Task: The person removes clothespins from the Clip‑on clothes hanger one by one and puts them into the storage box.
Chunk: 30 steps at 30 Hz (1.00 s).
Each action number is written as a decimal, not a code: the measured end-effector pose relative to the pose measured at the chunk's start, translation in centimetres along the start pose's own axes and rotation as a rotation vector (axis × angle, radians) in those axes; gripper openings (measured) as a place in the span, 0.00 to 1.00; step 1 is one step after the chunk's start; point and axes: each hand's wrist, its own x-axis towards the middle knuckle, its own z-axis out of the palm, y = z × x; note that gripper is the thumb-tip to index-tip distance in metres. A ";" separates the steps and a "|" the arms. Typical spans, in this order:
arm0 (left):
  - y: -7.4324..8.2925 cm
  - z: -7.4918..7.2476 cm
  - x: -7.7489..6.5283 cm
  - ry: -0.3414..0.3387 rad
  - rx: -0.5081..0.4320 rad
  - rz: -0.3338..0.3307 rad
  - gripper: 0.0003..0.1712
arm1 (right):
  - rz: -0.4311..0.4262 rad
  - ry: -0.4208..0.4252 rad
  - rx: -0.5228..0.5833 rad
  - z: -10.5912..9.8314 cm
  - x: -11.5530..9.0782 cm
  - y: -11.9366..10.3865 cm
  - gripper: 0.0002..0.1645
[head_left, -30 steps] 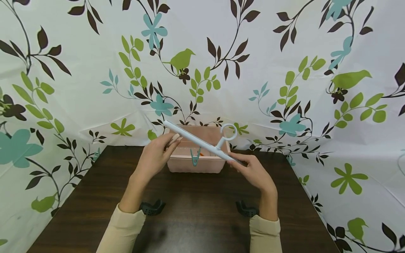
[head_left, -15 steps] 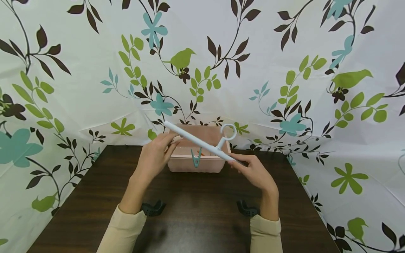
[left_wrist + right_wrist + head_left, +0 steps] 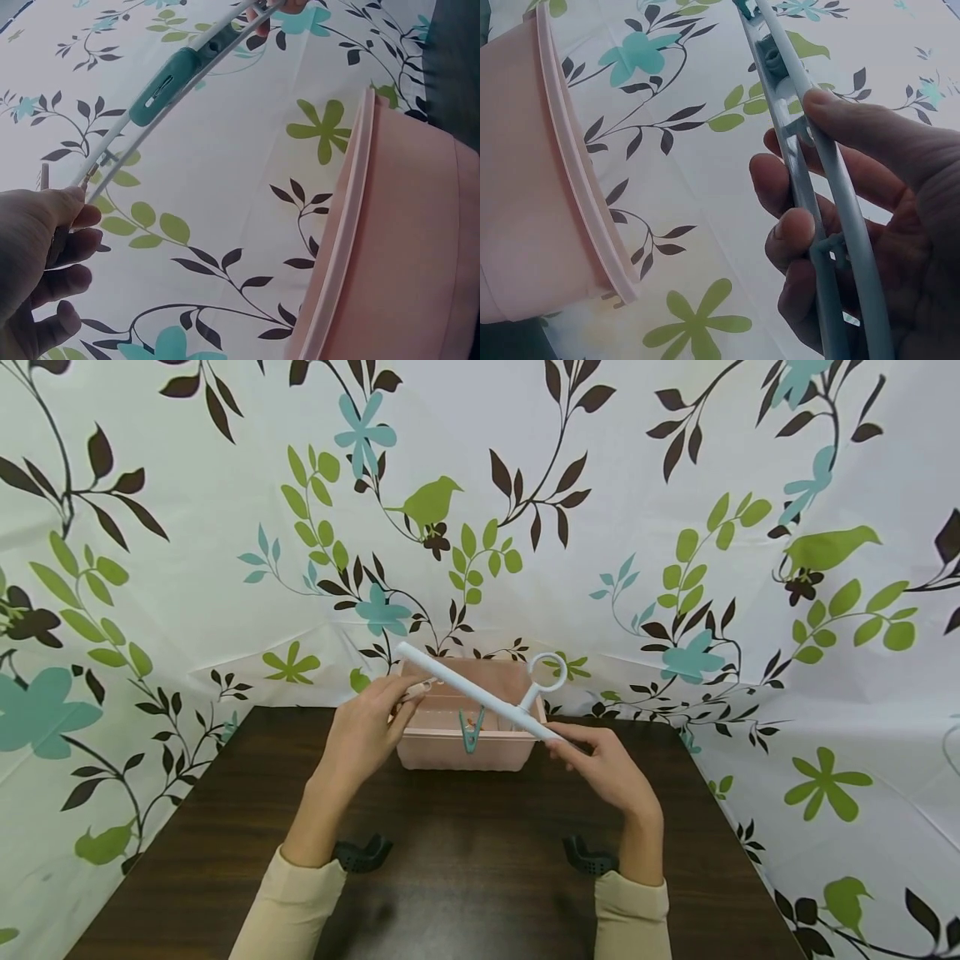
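Observation:
A pale blue two-railed hanger [image 3: 480, 695] with a ring hook [image 3: 561, 672] slants down to the right above the table. My right hand [image 3: 611, 768] grips its lower right end, thumb on one rail and fingers curled round the other in the right wrist view. My left hand [image 3: 360, 722] pinches a small pale piece [image 3: 416, 691] at the hanger's left part; fingers mostly hide it, so I cannot tell its kind. A teal clip [image 3: 470, 733] hangs from the hanger's middle, overlapping the tub's rim in the head view. The left wrist view shows the clip [image 3: 163, 86] close up.
A pink tub [image 3: 427, 753] stands at the back of the dark wooden table [image 3: 465, 860], behind the hanger. Something small and orange lies inside it. Patterned white cloth [image 3: 480, 568] hangs behind and at both sides. Dark wrist mounts [image 3: 363, 853] sit at both wrists.
The hanger has shifted slightly to the right with my right hand, and the teal clip has moved right with it. My left hand stays almost in place with the pale piece.

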 end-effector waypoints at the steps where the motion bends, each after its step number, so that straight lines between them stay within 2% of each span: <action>1: 0.0 0.0 0.0 -0.005 -0.004 -0.004 0.14 | 0.001 0.010 0.001 -0.1 0.0 0.0 0.19; 4: -0.2 0.3 0.2 -0.026 -0.013 -0.016 0.15 | 0.003 0.033 0.005 -0.3 0.0 0.0 0.19; 7: -0.6 0.7 0.4 -0.079 -0.020 -0.015 0.16 | 0.003 0.043 0.011 -0.4 -0.1 0.0 0.19; 11: -1.1 1.5 0.7 -0.210 -0.056 -0.037 0.18 | 0.006 0.047 0.016 -0.5 -0.1 0.1 0.19; 14: -1.4 2.1 0.8 -0.315 -0.088 -0.088 0.21 | 0.009 0.050 0.017 -0.5 -0.2 0.2 0.19; 18: -1.7 2.9 0.8 -0.399 -0.081 -0.156 0.24 | 0.006 0.052 0.019 -0.5 -0.3 0.3 0.19; 22: -1.8 3.5 1.0 -0.418 -0.039 -0.175 0.23 | 0.003 0.054 0.025 -0.6 -0.2 0.3 0.19; 26: -2.1 4.3 1.5 -0.410 -0.031 -0.146 0.22 | 0.007 0.055 0.028 -0.6 -0.2 0.4 0.19; 30: -2.1 5.1 2.4 -0.416 -0.041 -0.108 0.26 | 0.007 0.049 0.029 -0.7 -0.2 0.4 0.19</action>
